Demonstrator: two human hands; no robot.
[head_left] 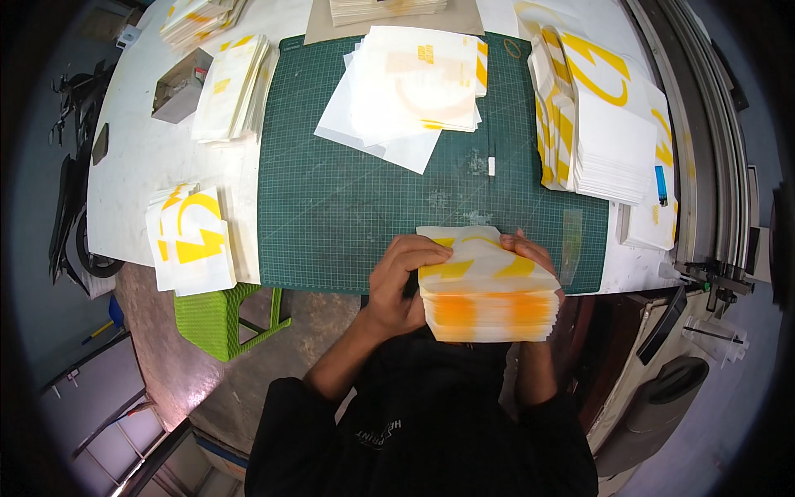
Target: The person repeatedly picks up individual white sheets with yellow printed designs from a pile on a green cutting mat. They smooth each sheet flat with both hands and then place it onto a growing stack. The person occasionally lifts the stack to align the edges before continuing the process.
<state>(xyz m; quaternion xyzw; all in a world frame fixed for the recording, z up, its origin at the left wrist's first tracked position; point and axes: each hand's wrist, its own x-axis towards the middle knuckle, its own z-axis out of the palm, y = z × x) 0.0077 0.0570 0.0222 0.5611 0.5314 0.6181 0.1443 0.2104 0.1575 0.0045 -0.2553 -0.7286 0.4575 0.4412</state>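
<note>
And here is the thick stack of printed sheets (490, 319), squarely between the two hands, right in front of the person's chest! The left hand (400, 277) grips it from the left, fingers over the upper left corner, thumb lower down along the side. Across from it, the right hand (534, 255) has the right side, fingertips showing at the far right corner and the rest partly hidden behind the paper. So the hands are apart, clamped on the same bundle, one at each flank.

Look at the position: the far end of the bundle lies over the near edge of the green cutting mat (331, 207), while the layered edges, white with bands of orange and yellow, face the person beyond the table (124, 182). Whether any of it rests on the mat, I cannot tell.

Further up the mat, a loose pile of white sheets (414, 83) sits askew, well apart from the hands. Over on the right, a big folded stack (609, 149) shows bold yellow shapes, with a small blue object (661, 185) beside it. And out left, a smaller yellow-and-white stack (199, 244) lies at the table's near edge, a green plastic stool (203, 323) just below!
</note>
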